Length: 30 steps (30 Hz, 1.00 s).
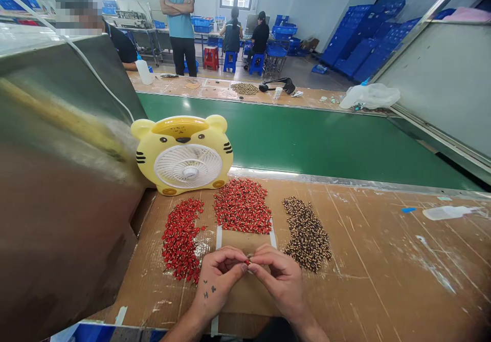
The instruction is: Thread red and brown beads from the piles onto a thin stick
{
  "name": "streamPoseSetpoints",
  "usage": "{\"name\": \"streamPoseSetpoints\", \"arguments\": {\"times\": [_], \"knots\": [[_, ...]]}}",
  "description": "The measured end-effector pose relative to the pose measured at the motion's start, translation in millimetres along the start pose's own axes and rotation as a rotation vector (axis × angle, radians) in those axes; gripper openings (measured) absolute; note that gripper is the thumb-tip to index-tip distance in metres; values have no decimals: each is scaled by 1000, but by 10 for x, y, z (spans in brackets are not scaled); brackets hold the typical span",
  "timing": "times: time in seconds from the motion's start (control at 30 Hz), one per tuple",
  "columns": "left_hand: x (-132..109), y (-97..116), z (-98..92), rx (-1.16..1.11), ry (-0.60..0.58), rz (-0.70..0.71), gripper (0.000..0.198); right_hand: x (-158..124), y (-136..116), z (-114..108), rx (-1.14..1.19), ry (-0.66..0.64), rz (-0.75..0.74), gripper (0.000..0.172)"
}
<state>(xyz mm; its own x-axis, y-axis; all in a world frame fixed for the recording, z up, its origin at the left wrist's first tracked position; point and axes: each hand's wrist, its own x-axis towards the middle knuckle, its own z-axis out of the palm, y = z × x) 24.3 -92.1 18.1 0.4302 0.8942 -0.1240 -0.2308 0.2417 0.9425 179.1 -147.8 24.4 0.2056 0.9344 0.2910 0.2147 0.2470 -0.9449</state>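
Observation:
My left hand (219, 276) and my right hand (281, 276) meet fingertip to fingertip low in the view, both in a pinch. Between them is a small red piece (247, 262), mostly covered by the fingers; its exact kind is too small to make out. Left of my left hand lies a pile of small red pieces with pale tips (180, 242). Just beyond both hands a second red pile (242, 206) spreads over a taped cardboard patch (241, 239). Beside my right hand is a pile of small black-and-tan pieces (307, 234).
A yellow animal-faced fan (184, 155) stands behind the piles. At left rises a metal housing (65, 178). Past the cardboard-covered bench (383, 260) runs a green conveyor belt (307, 137). A squeeze bottle (447, 212) lies at right. Several people are across the belt.

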Motion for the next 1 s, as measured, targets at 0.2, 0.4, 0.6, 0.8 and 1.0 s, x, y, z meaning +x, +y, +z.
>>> {"name": "streamPoseSetpoints", "arguments": {"times": [0.2, 0.4, 0.6, 0.8, 1.0], "knots": [[-4, -44, -23, -43, -4, -105, 8, -18, -35, -13, -88, -27, 9, 9], [-20, -80, -21, -97, 21, -182, 14, -11, -79, -33, -183, -50, -101, 12], [3, -34, -10, -17, 39, -170, 12, 14, -84, -85, -285, -101, -232, 19], [-11, 15, -27, 85, 17, -105, 10, 24, -119, -94, -319, -127, -217, 19], [-3, 71, -28, 160, 2, -15, 6, 11, -94, -82, -307, -131, -178, 19]]}}
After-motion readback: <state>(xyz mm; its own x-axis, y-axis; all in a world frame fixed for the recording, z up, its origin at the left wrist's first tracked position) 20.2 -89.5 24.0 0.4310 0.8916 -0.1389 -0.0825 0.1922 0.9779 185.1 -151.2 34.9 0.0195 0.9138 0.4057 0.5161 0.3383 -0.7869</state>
